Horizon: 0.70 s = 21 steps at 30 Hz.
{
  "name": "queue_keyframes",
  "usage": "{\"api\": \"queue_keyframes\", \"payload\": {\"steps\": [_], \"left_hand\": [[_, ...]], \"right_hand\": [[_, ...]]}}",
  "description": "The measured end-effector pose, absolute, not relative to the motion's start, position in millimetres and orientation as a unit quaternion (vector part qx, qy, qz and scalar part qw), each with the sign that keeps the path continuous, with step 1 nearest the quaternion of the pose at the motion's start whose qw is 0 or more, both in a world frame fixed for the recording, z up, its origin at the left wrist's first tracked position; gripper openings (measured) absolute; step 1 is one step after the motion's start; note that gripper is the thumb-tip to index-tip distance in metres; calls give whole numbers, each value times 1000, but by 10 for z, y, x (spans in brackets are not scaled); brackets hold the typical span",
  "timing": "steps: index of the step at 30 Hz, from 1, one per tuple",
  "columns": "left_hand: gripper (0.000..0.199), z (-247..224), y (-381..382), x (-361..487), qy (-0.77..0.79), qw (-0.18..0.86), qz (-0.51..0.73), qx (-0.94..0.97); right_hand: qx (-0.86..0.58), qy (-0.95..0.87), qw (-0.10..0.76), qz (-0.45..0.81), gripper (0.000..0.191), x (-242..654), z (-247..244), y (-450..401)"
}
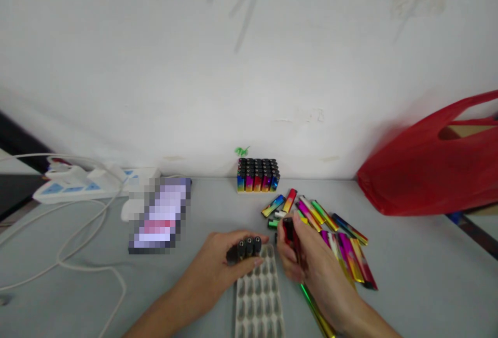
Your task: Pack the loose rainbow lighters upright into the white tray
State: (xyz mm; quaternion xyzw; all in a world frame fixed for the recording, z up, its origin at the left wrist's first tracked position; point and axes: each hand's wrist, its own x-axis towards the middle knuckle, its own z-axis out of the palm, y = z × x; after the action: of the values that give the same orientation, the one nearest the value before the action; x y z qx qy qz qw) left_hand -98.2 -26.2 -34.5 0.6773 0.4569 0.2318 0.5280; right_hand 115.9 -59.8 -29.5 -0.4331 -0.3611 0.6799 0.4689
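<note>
Grey tabletop (424, 265): spans the foreground. Red bag (428, 172): right rear. My left hand (221, 260) and right hand (317, 260): both curled, pinching lighters. Pale tray (260, 296): far end beneath left hand, just left of right hand. Lighter block (258, 177): beyond both hands. Held: at least 3 black-topped lighters (249, 247) left, 1 red lighter (289, 230) right. Loose lighters (309, 216): scattered around right hand.
</note>
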Motion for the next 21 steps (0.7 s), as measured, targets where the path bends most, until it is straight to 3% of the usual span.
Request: {"api": "queue_keyframes", "payload": {"steps": [4, 13, 21], "left_hand": [[39, -387, -256, -978, 447, 534, 261, 668], [32, -365, -264, -963, 447, 527, 255, 676], [26, -405, -264, -972, 447, 525, 262, 675]], "right_hand": [[-462, -460, 508, 563, 48, 1158, -267, -613], [-492, -620, 423, 442, 24, 1174, -191, -654], [-489, -702, 390, 341, 18, 1187, -219, -605]]}}
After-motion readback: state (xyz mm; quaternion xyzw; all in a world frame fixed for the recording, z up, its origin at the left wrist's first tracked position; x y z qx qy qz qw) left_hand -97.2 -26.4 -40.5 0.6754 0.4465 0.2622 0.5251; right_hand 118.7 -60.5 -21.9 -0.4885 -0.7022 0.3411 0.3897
